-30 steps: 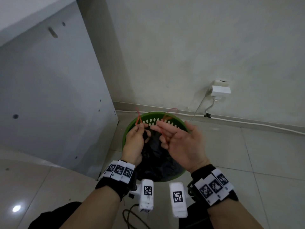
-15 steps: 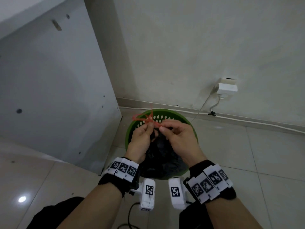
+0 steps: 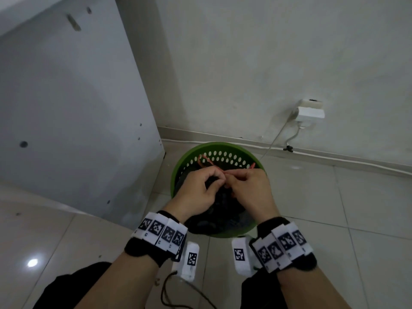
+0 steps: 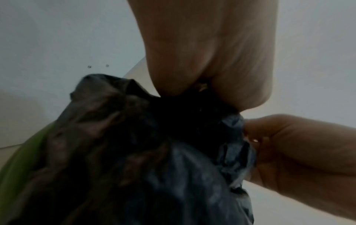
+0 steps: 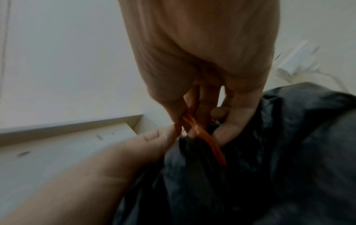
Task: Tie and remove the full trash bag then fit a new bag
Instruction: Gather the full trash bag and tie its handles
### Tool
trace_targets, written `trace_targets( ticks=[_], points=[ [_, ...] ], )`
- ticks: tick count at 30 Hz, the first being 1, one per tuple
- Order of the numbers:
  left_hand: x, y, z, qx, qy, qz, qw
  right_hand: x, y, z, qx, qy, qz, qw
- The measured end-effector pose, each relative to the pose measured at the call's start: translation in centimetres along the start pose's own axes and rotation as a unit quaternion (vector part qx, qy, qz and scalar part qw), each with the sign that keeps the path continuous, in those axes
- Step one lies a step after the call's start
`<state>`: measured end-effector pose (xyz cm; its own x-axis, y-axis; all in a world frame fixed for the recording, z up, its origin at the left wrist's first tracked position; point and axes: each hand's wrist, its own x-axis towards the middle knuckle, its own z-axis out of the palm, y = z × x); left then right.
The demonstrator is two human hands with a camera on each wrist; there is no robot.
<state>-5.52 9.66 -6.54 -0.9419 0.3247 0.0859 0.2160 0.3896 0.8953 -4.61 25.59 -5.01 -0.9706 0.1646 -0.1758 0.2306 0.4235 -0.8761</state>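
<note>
A black trash bag (image 3: 219, 210) fills a round green perforated bin (image 3: 219, 152) on the tiled floor. Its gathered neck (image 4: 192, 106) sits between my hands. Red drawstrings (image 3: 208, 162) cross above the neck and loop toward the bin's far wall. My left hand (image 3: 201, 186) pinches one red string with curled fingers. My right hand (image 3: 245, 186) pinches the other string, whose end (image 3: 253, 166) sticks out to the right. In the right wrist view the red strings (image 5: 189, 121) cross between my fingertips just above the bag (image 5: 269, 152).
A white cabinet side (image 3: 73, 108) stands close on the left of the bin. A wall socket with a white plug (image 3: 310, 111) and cables (image 3: 289, 143) sits on the back wall to the right. A dark cable (image 3: 178, 293) trails by my legs.
My hands have come together over the bag neck. The right fingers, spread a second ago, now pinch the red string, and the strings have crossed and drawn lower.
</note>
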Motion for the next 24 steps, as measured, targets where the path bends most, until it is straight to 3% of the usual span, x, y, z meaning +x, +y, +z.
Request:
trace_targets(
  ticks=[3, 7, 9, 11, 13, 16, 21, 24],
  points=[
    [-0.1, 0.4, 0.1, 0.009, 0.020, 0.070, 0.997, -0.2, -0.5, -1.8, 0.017, -0.129, 0.021, 0.991],
    [0.4, 0.5, 0.2, -0.002, 0.026, 0.079, 0.997, -0.3, -0.5, -3.7, 0.131, -0.252, 0.073, 0.956],
    [0.5, 0.6, 0.5, -0.025, 0.022, 0.062, 0.998, -0.4, -0.4, -3.9, 0.223, -0.307, 0.102, 0.919],
    [0.5, 0.8, 0.6, -0.047, 0.040, 0.050, 0.997, -0.4, -0.6, -3.7, 0.317, -0.334, 0.140, 0.876],
    [0.2, 0.7, 0.3, -0.063, 0.051, 0.052, 0.995, -0.3, -0.9, -3.5, 0.358, -0.322, 0.154, 0.863],
    [-0.4, 0.9, -0.6, -0.128, 0.011, 0.039, 0.991, -0.2, -1.4, -3.4, 0.355, -0.308, 0.131, 0.873],
    [0.0, 1.5, -0.9, -0.043, 0.103, 0.068, 0.991, -0.2, -2.0, -2.8, 0.285, -0.255, 0.089, 0.920],
    [-0.2, 1.8, -1.6, 0.004, 0.106, 0.094, 0.990, -0.2, -2.3, -3.1, 0.251, -0.227, 0.085, 0.937]
  ],
)
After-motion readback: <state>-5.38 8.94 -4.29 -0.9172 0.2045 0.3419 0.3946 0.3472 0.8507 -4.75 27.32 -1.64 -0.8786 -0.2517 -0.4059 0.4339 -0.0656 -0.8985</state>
